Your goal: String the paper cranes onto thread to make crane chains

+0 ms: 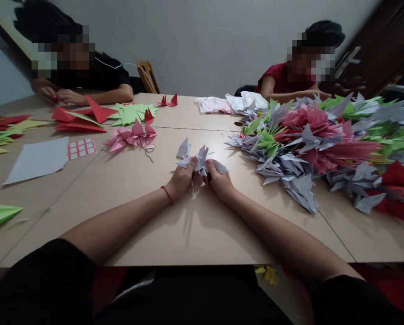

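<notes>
Near the middle of the table, pale grey-white folded paper cranes (pixel 202 155) are bunched between my two hands. My left hand (pixel 184 175) grips their left side, thumb on top and a red cord round the wrist. On their right side my right hand (pixel 218 178) pinches the paper with its thumb, the other fingers tucked below. A pale thread or strip (pixel 197 184) hangs between the hands. Just left of the cranes lie pink paper cranes (pixel 131 136) with a dark string (pixel 149 154) and a small tag (pixel 151 146).
A large heap of coloured paper cranes (pixel 323 140) covers the right side. Leftward are a white sheet (pixel 39 158), red-bordered labels (pixel 81 148), green cranes (pixel 132 113) and red folded paper (pixel 83 115). Plastic packets (pixel 215 105) lie at the back. Two people (pixel 114 81) (pixel 273 79) sit opposite.
</notes>
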{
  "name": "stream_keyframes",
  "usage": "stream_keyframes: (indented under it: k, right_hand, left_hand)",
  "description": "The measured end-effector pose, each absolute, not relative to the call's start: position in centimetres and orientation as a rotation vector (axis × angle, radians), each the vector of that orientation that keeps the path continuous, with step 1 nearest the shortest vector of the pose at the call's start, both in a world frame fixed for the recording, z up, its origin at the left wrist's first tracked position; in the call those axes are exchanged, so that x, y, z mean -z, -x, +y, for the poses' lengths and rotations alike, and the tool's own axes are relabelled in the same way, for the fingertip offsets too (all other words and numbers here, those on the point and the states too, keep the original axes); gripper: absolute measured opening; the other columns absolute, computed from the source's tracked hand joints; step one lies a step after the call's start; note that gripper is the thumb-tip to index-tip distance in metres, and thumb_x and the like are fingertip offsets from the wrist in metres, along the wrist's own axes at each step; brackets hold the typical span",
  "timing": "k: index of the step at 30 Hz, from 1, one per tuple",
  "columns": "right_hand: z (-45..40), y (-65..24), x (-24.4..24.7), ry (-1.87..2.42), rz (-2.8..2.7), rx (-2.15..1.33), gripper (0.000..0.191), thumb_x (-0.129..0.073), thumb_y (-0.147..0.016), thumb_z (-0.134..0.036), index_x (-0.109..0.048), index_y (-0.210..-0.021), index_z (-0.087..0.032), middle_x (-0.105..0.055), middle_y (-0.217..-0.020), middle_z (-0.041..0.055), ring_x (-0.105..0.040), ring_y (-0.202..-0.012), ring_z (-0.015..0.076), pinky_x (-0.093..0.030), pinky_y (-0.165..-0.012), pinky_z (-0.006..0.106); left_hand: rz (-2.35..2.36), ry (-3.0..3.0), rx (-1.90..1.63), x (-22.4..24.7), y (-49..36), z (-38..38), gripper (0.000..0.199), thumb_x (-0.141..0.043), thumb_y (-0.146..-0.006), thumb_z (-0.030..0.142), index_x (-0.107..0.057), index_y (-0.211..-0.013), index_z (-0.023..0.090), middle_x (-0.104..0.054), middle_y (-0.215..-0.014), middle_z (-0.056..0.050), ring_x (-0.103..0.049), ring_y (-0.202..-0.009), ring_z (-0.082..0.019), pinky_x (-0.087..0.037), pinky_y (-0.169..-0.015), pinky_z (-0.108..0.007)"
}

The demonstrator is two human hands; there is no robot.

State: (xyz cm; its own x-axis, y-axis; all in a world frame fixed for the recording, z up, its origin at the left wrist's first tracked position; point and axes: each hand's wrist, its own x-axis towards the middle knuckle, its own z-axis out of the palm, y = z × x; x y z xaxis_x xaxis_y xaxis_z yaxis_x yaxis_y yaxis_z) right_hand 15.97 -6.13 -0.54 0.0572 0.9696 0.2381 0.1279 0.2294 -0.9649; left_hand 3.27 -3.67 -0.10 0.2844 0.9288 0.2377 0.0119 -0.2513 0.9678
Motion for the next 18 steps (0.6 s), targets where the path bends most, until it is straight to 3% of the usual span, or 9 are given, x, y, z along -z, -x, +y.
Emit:
stream_keyframes:
  k: [5,10,14,18]
  right_hand:
    - [-6.5,-16.0,0.4,1.123,-1.358,-0.868,0.046,-0.045,-0.083,-0.062,-0.044,-0.06,-0.022,-0.043,-0.048,-0.0045,-0.043,-0.047,0.0113,-0.036,-0.049,0.026]
    - [-6.4,-15.6,0.3,1.127,-1.286,-0.913,0.046,-0.044,-0.086,-0.059,-0.043,-0.057,-0.022,-0.04,-0.042,-0.0058,-0.04,-0.04,0.0098,-0.033,-0.043,0.025]
    - [-6.3,-14.8,0.6,1.12,-1.205,-0.989,0.054,-0.031,-0.091,-0.057,-0.037,-0.05,-0.023,-0.037,-0.037,-0.0052,-0.037,-0.034,0.0093,-0.031,-0.038,0.024]
    - [-6.4,-14.8,0.9,1.093,-1.212,-1.018,0.05,-0.042,-0.087,-0.057,-0.042,-0.051,-0.022,-0.041,-0.038,-0.0053,-0.04,-0.036,0.0095,-0.032,-0.039,0.024]
  left_hand:
    - [0.848,-1.603,-1.058,-0.2,-3.0,-4.0,0.05,-0.056,-0.076,0.063,-0.048,-0.053,0.018,-0.046,-0.047,0.003,-0.042,-0.044,-0.009,-0.038,-0.046,-0.024]
    - [0.837,-1.563,-1.064,0.1,-3.3,-4.0,0.046,-0.049,-0.084,0.056,-0.05,-0.058,0.018,-0.048,-0.052,0.002,-0.045,-0.049,-0.01,-0.04,-0.048,-0.024]
    - [0.85,-1.524,-1.084,-0.2,-3.6,-4.0,0.046,-0.051,-0.084,0.053,-0.046,-0.055,0.018,-0.045,-0.049,0.003,-0.043,-0.046,-0.009,-0.039,-0.048,-0.023]
    - [0.881,-1.479,-1.101,-0.2,-3.5,-3.8,0.046,-0.053,-0.082,0.054,-0.045,-0.054,0.018,-0.042,-0.045,0.004,-0.04,-0.042,-0.008,-0.035,-0.045,-0.022]
